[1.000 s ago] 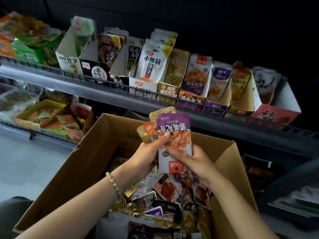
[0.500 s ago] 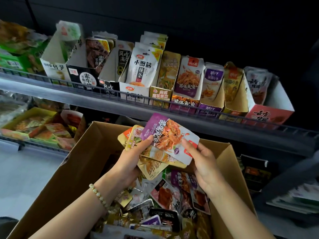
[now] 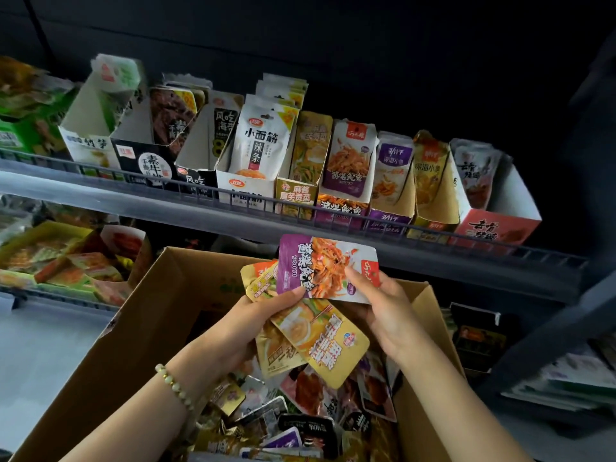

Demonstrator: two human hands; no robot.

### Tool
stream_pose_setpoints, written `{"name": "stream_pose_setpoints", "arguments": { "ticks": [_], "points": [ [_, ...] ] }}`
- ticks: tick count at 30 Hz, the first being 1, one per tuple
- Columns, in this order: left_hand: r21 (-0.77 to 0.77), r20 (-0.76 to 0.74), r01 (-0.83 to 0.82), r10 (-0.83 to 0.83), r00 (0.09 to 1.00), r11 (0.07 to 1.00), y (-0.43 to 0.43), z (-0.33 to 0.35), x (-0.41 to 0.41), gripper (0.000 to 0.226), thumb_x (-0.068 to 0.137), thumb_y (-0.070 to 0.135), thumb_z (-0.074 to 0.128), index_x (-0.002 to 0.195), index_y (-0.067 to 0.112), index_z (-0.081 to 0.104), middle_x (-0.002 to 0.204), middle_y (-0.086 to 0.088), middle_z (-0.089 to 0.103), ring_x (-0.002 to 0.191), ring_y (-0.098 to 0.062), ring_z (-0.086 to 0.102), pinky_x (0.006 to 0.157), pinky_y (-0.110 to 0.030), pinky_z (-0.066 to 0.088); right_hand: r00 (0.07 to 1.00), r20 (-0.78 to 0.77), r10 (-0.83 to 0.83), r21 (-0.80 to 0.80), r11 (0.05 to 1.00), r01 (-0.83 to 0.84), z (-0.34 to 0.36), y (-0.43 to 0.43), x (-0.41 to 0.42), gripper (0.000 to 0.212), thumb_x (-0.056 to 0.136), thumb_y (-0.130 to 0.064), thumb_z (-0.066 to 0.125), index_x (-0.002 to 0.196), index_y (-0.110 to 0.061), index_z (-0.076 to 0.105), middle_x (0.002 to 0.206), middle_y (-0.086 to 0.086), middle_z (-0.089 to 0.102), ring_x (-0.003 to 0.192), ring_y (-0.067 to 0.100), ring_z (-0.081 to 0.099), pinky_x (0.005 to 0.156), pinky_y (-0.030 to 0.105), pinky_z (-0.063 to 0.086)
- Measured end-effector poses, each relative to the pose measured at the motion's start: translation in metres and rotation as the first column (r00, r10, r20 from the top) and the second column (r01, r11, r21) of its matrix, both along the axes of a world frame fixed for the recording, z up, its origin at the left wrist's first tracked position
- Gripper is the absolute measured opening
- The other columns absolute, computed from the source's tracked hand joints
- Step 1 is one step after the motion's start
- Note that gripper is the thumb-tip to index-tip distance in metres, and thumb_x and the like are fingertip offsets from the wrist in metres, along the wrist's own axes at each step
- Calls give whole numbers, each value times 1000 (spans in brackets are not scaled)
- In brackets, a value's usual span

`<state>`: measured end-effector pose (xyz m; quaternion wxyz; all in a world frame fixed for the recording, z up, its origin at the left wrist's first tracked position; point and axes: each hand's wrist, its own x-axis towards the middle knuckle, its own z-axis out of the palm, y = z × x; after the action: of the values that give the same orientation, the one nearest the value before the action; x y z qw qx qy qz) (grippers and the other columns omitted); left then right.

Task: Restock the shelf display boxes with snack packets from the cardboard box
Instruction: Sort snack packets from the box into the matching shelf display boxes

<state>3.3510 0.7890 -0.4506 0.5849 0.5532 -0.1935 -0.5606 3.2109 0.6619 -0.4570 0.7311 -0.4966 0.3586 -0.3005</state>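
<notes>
- Two hands were busy over the cardboard box (image 3: 150, 321). The left hand (image 3: 253, 315) gripped a fan of yellow packets (image 3: 316, 341), thumb pressed on top. The right hand (image 3: 383, 311) pinched the right end of the purple packet (image 3: 320, 265).
- The purple packet lay sideways on top of the fan, long axis roughly left-right. It prob needs a quarter turn to stand upright like the ones on the shelf (image 3: 83, 191).
- The matching purple display box (image 3: 338, 211) sat above the hands and a bit to the right, btw a yellow-green box and a lighter purple one. The right hand was nearer imo.
- Looks-wise it was a flat glossy pouch: purple band w/ white lettering, a photo of orange shredded stuff, a red logo in one corner.
- Loads more mixed packets lay loose in the bottom of the cardboard box.
</notes>
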Motion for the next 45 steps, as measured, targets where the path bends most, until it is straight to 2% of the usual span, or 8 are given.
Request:
{"name": "stream_pose_setpoints", "arguments": {
  "ticks": [12,14,22,26,28,36,40,45],
  "points": [
    [-67,23,-195,197,980,979,-50,70,57,29,90,26,63,112,7,63,97,-12,75,86,-26,73,73,-38,58,968,-144,-205,-567,819,89,123,-118,15,15,82,-18,73,96,-16,66,99,0,72,87,11,69,77,25,56],
    [-88,-15,-223,223,975,971,-58,74,68,34,92,23,60,121,5,59,105,-15,73,95,-29,70,75,-40,58,938,-243,-246,-695,719,8,141,-138,30,14,82,-15,73,95,-14,66,93,-1,68,76,3,64,65,14,51],
    [-150,-53,-280,275,960,948,-82,79,89,19,93,20,58,107,7,60,93,-13,75,82,-24,71,67,-33,60,688,-647,-329,-760,352,-546,151,-192,105,40,79,-12,75,62,-18,40,65,-2,46,63,14,44,49,25,27],
    [-127,-34,-290,288,957,949,-87,74,97,19,92,20,60,105,7,61,91,-13,75,84,-25,71,72,-37,58,607,-727,-320,-685,273,-676,141,-210,128,23,80,-15,76,97,-11,61,89,1,57,79,18,53,65,28,40],
    [-112,-38,-299,296,954,948,-88,71,101,21,91,19,60,107,6,60,94,-15,74,88,-27,70,75,-37,55,580,-746,-327,-660,244,-711,135,-218,133,51,80,-16,75,126,-7,55,115,9,59,102,24,57,83,33,47],
    [-131,-37,-273,271,962,953,-91,63,108,26,90,22,61,112,7,60,96,-14,75,83,-28,72,75,-42,54,734,-480,-481,-825,-36,-563,118,-232,129,45,81,-19,73,121,-17,52,120,1,53,106,20,54,81,35,49],
    [-176,-50,-278,274,960,944,-93,63,103,29,90,21,61,116,7,59,98,-13,74,85,-28,73,77,-42,55,829,-362,-426,-917,4,-398,113,-214,124,33,86,-20,69,116,-14,56,122,1,51,110,20,51,90,32,44],
    [-306,-77,-342,335,939,889,-92,71,97,33,92,24,60,123,11,58,104,-10,74,92,-24,72,68,-36,60,928,-372,14,-814,476,-333,111,-130,114,25,93,-40,52,110,-21,55,107,-8,59,99,10,59,83,19,47]
  ]
}}
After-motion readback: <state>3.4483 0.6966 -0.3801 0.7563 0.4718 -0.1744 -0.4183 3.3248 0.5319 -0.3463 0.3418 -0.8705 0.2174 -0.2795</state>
